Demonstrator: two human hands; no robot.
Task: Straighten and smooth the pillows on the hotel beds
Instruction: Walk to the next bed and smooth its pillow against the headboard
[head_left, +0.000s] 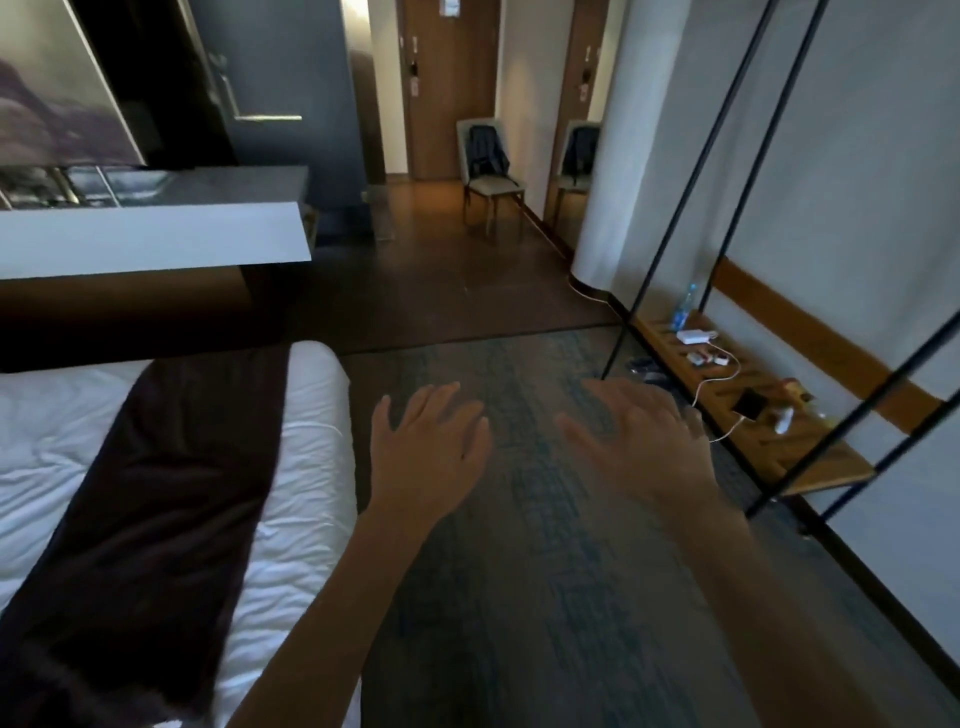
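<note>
Pillows are lying outside the camera's view; only the foot end of one bed (306, 467) is showing at the lower left, its white cover wrinkled and a dark brown runner (156, 493) lying across it. Both bare arms are reaching forward over the patterned carpet (545, 571) beside the bed. The left hand (431, 447) is hovering palm down with its fingers spread, just beside the bed's edge and touching nothing. The right hand (644, 447) is hovering palm down too, fingers fanned out and holding nothing. To the right, a low wooden shelf (810, 457) inside a thin black metal frame (670, 239) is carrying a plastic bottle (683, 307), a white box (696, 336), a white cable (719, 387) and a small black device (751, 404). Farther off, a chair (491, 171) with a dark bag on it is standing by a wooden door (449, 88). At the upper left, a pale surface (156, 239) is sitting under a wall-mounted screen (57, 88).
</note>
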